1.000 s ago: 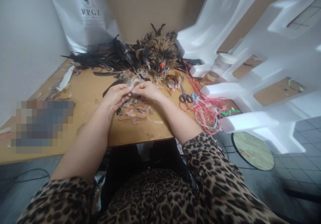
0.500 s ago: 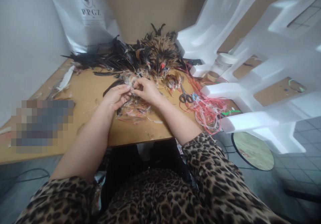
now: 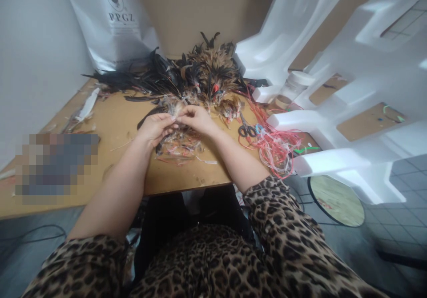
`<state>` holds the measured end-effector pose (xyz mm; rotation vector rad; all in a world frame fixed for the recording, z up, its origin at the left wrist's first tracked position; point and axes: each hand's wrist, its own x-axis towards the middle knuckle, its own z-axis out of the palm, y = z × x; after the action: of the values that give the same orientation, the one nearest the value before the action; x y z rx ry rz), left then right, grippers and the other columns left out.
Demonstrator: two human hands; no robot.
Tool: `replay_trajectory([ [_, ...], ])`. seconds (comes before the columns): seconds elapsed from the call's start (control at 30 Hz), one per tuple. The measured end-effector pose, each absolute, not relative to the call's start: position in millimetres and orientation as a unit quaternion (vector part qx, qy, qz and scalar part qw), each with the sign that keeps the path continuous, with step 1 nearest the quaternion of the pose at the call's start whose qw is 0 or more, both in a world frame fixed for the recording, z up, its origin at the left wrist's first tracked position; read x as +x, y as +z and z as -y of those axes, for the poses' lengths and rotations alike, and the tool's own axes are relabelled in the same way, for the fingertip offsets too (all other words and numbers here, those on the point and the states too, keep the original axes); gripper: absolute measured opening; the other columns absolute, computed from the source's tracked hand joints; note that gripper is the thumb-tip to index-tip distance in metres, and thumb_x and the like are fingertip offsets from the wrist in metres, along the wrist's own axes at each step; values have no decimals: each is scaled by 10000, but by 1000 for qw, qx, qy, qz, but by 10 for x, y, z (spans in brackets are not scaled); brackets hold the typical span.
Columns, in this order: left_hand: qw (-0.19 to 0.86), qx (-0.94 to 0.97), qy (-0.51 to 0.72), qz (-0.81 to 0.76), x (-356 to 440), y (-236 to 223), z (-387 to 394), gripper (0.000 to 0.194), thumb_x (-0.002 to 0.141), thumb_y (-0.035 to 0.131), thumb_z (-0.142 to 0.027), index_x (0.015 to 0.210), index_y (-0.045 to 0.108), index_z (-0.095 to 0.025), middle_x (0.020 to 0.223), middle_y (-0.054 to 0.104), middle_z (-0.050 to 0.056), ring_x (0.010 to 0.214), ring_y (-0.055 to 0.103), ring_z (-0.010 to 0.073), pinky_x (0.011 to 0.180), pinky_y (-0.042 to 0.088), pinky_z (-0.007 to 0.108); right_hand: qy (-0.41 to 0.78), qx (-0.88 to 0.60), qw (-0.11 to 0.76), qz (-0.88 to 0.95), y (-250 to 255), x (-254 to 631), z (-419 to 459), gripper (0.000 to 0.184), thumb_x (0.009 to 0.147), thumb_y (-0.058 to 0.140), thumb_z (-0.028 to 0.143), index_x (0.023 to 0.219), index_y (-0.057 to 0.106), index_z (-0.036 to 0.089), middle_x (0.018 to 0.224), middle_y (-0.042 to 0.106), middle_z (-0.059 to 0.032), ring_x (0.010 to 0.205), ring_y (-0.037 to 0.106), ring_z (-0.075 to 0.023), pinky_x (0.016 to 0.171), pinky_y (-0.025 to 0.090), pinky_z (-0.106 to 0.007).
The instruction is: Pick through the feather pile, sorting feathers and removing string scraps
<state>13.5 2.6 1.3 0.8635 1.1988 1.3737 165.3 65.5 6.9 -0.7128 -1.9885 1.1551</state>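
Observation:
My left hand (image 3: 156, 127) and my right hand (image 3: 196, 119) meet over the wooden table, fingertips almost touching. Both are closed in a pinch on a small bunch of pale, fluffy feathers (image 3: 173, 106). The exact spot between the fingertips is too small to make out. Beneath and in front of the hands lie loose feather scraps and bits of red and white string (image 3: 180, 149). Just beyond them spreads a large pile of black feathers (image 3: 160, 73), with a brown feather bundle (image 3: 213, 64) to its right.
Black-handled scissors (image 3: 247, 129) lie right of my hands, beside a tangle of red and white string (image 3: 278, 149). White foam pieces (image 3: 320, 167) and a lidded jar (image 3: 296, 86) stand at the right. A silver bag (image 3: 116, 35) leans behind; a white feather (image 3: 88, 104) lies left.
My right hand's fingers have shifted slightly, its index finger and thumb now drawn closer together at the bunch. My left hand stays nearly in place.

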Motion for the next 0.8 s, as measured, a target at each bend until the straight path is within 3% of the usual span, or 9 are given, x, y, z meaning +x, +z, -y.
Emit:
replay_trajectory([
  [0.2,499,423,547,-522,179,29,-14,146,635,729,-218,683,683,-88,671,682,82,492,561,59,427,385,136,536,-292,400,684,65,1624,-673,312,623,677,400,608,500,143,560,469,58,545,374,-52,547,300,-197],
  [0.53,476,415,571,-525,172,-20,-40,92,625,726,-171,628,670,-98,591,646,56,467,536,55,446,401,142,520,-280,402,699,67,1628,-687,270,658,663,375,632,550,132,592,531,38,563,436,-62,586,354,-204],
  [0.63,489,386,587,-517,148,-22,-54,107,619,734,-176,640,661,-100,599,644,46,473,540,54,440,399,136,430,-304,353,773,128,1773,-765,176,700,624,291,730,633,118,688,607,5,638,508,-85,662,392,-222],
  [0.8,518,325,618,-494,100,3,-64,84,629,713,-140,672,650,-105,679,667,48,533,574,59,446,405,126,140,-358,194,903,200,1981,-837,176,743,551,217,815,700,159,847,653,-46,799,566,-152,749,388,-266],
])
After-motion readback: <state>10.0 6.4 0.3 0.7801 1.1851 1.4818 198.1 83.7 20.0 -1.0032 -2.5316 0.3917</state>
